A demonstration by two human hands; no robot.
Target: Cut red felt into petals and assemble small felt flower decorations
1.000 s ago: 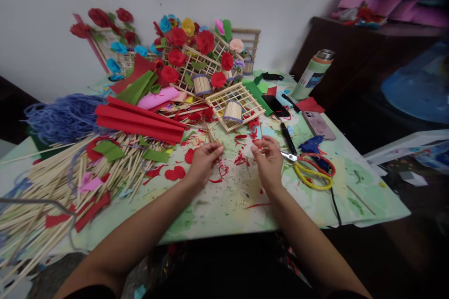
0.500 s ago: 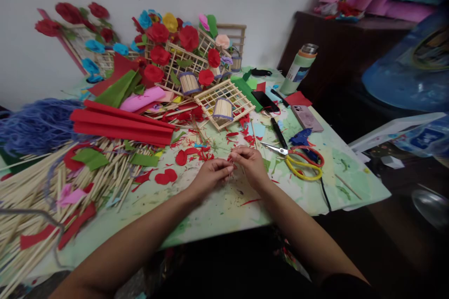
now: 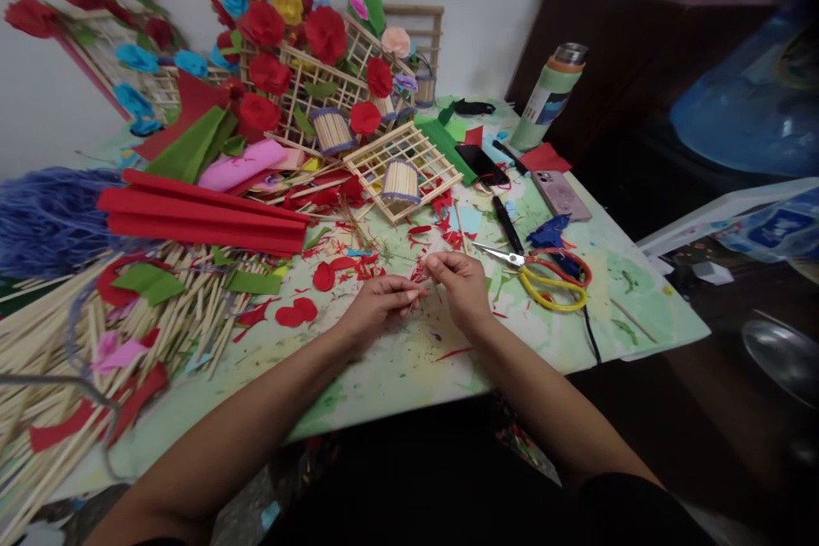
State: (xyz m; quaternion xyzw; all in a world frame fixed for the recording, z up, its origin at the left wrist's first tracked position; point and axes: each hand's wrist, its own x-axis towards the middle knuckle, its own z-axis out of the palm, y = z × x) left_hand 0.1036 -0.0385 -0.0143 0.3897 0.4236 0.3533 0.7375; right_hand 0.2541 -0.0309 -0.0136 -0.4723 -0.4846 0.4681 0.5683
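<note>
My left hand (image 3: 382,309) is closed in a pinch over the front middle of the table. Fingertips together, my right hand (image 3: 461,288) pinches just beside it, slightly higher. Something small, thin and reddish is between the two hands, too fine to make out. Red paper petals (image 3: 297,312) lie left of my left hand, with another red petal (image 3: 323,276) farther back. Right of my right hand rest scissors (image 3: 543,277) with red and yellow handles, blades toward the hand. A small bamboo lattice (image 3: 403,175) lies beyond both hands.
Thin sticks (image 3: 192,307) are heaped at left, below folded red paper (image 3: 205,217) and blue yarn (image 3: 51,217). Paper flowers (image 3: 269,72) on lattices stand against the wall. A bottle (image 3: 547,102), a phone (image 3: 561,194), a black pen (image 3: 507,224) and a blue tool (image 3: 551,232) are at right.
The view has shifted, so the table's things sit a little higher in the picture. My hands have drawn slightly apart, both still pinching.
</note>
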